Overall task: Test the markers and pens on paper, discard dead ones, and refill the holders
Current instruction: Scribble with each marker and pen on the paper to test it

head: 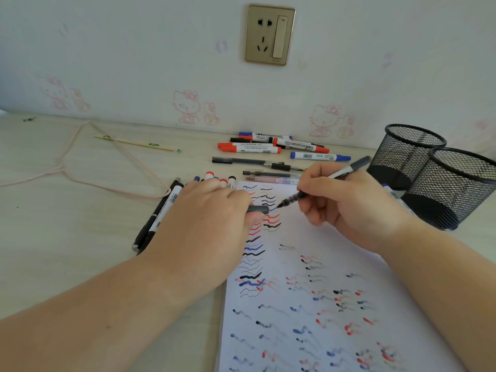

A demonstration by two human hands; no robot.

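My right hand (346, 202) grips a grey-black pen (322, 183), its tip touching the white paper (295, 304) among red, blue and black squiggles. On the paper's left edge my left hand (209, 218) pinches the pen's dark cap (257, 209). Several markers (217, 179) poke out from behind my left hand, and black pens (158, 218) lie left of it. More whiteboard markers (268, 145) and gel pens (257, 162) lie near the wall. Two black mesh holders (456, 183) stand at the right.
A pink cord (80, 167) loops over the left part of the desk, beside a thin wooden stick (137, 142). A wall socket (269, 34) sits above the markers. A marker (391, 193) lies at the foot of the holders.
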